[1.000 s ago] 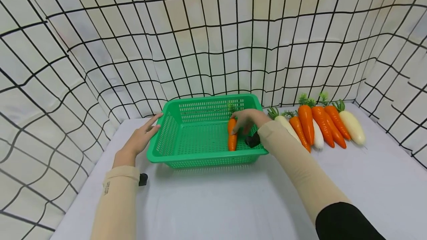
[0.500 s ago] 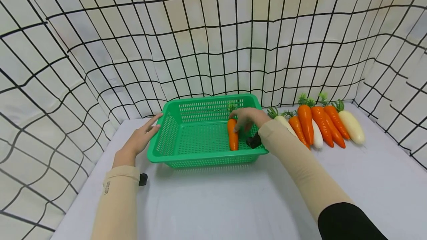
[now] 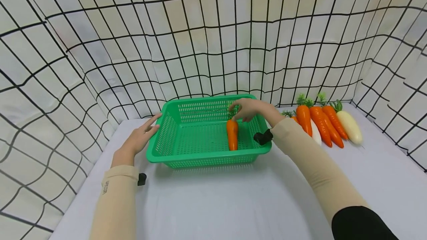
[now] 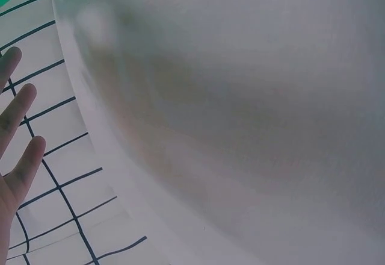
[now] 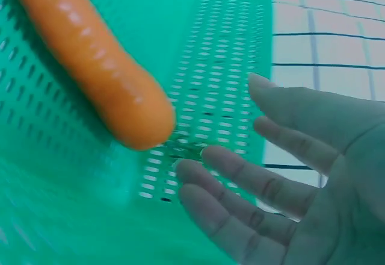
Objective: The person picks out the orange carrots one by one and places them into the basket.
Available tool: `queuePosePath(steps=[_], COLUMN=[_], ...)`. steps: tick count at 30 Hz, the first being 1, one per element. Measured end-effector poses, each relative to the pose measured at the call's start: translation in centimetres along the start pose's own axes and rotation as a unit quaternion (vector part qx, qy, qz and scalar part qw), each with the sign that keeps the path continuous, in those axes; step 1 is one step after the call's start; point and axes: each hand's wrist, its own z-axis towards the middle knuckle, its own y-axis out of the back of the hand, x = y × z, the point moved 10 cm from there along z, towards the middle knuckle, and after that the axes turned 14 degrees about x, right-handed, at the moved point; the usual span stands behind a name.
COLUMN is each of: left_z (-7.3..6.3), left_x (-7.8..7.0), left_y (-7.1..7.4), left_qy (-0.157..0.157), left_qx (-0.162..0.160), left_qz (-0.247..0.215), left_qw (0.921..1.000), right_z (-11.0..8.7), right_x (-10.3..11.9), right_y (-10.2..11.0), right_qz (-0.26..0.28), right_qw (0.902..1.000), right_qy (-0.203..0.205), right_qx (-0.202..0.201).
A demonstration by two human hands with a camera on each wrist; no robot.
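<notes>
An orange carrot [image 3: 232, 137] with green leaves lies in the green basket [image 3: 207, 158], near its right side. My right hand [image 3: 247, 109] hovers over the leafy end. In the right wrist view its fingers are spread and apart from the carrot [image 5: 99, 66], with the greens partly hidden behind the fingertips. My left hand [image 3: 139, 139] is at the basket's left rim, fingers straight, seeming to touch it. The left wrist view catches only some of that hand's fingers [image 4: 23, 111] and a corner of green basket.
On the white table [image 3: 207, 203], right of the basket, lie several orange carrots [image 3: 321, 123] and white radishes [image 3: 349, 127], some hidden by my right arm. A black grid net [image 3: 210, 40] over white cloth stands behind and at both sides.
My right hand has let go of the carrot and moved up and slightly right, off its body. The carrot has shifted a little and stays in the basket. The left hand has not moved.
</notes>
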Motion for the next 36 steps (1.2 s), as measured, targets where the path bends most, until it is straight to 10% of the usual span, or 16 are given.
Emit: queuePosePath(steps=[9,21,36], left_z=[0.0,-0.1,0.0], left_x=[-0.2,-0.3,-0.1], left_y=[0.1,0.2,0.1], left_qy=[-0.003,-0.004,-0.005], left_qx=[0.000,-0.002,-0.005], left_qz=[-0.002,-0.006,-0.011], left_qw=[1.0000,1.0000,0.9999], right_z=[-4.5,-10.8,-16.2], right_x=[-0.4,-6.4,-16.3], right_y=[2.0,3.7,4.2], right_qz=[0.026,0.039,0.074], right_qw=[0.9935,0.9755,0.9192], right_qy=[0.077,0.031,-0.034], right_qx=[-0.079,-0.214,-0.385])
